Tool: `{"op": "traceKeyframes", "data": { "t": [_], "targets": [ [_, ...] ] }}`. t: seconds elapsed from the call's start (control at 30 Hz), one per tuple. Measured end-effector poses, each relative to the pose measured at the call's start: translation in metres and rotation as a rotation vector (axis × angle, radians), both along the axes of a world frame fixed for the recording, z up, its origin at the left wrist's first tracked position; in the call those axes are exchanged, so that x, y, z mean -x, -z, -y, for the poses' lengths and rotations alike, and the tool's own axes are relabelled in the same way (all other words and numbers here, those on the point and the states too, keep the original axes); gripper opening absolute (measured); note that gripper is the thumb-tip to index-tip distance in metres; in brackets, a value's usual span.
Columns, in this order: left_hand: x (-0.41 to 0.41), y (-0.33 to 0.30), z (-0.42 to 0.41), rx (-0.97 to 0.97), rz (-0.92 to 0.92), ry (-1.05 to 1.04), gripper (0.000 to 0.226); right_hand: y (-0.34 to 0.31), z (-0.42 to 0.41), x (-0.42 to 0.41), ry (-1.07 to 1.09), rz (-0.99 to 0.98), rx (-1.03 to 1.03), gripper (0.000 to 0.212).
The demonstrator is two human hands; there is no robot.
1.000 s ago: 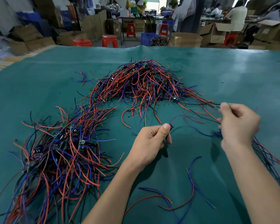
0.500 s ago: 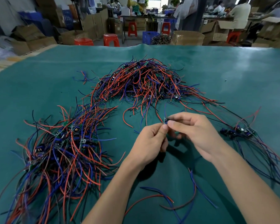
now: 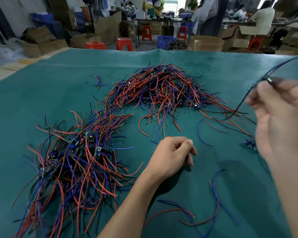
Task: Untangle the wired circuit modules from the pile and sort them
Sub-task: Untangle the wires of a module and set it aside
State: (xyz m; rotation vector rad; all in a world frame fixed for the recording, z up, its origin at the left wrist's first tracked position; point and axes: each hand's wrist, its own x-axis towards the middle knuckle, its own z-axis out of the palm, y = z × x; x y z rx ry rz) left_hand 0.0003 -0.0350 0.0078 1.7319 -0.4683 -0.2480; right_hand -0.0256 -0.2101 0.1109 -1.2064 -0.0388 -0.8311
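The right hand (image 3: 282, 117) has swung up from the left hand (image 3: 172, 155) toward the bench's (image 3: 41, 100) right edge, pinching one module (image 3: 269, 80). It looks nearly free, but its wire (image 3: 239, 107) trails toward the pile (image 3: 162, 86) mid-bench. The left hand rests clenched, apparently empty. The sorted bunch (image 3: 72, 152) lies near-left.

My left hand (image 3: 172, 155) lies knuckles up, forearm stretched forward, fingers curled in, thumb against forefinger. My right hand (image 3: 282, 121) is raised at the right, blurred, its fingertips pinching a small wired module (image 3: 269, 80).
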Motion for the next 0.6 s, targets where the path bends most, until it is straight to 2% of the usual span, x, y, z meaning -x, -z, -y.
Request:
{"op": "traceKeyframes", "data": {
  "t": [0.07, 0.23, 0.3, 0.37, 0.43, 0.47, 0.53, 0.6],
  "targets": [
    [-0.001, 0.002, 0.001, -0.031, 0.007, -0.027, 0.034, -0.02, -0.021, 0.006, -0.098, 0.021, 0.007, 0.017],
    [0.001, 0.001, 0.001, 0.03, -0.012, -0.053, 0.032, -0.041, -0.108, -0.006, -0.446, -0.204, 0.104, 0.008],
    [0.001, 0.001, -0.001, -0.03, 0.024, -0.114, 0.017, -0.038, -0.144, -0.022, -0.543, -0.267, 0.228, 0.006],
    [0.0, 0.001, -0.005, -0.161, 0.063, -0.178, 0.021, -0.028, -0.167, -0.04, -0.543, -0.386, 0.558, 0.02],
    [-0.002, 0.002, -0.005, -0.146, 0.081, -0.175, 0.015, -0.014, -0.17, -0.063, -0.458, -0.487, 0.983, 0.024],
    [-0.002, 0.002, -0.003, -0.111, 0.074, -0.151, 0.022, -0.007, -0.165, -0.074, -0.384, -0.516, 1.161, 0.021],
    [-0.001, 0.001, 0.0, -0.042, 0.0, -0.095, 0.026, 0.007, -0.144, -0.097, -0.185, -0.58, 1.419, 0.019],
    [-0.004, 0.003, 0.002, -0.021, -0.014, -0.077, 0.023, 0.022, -0.116, -0.116, -0.028, -0.666, 1.559, 0.03]
  ]
}}
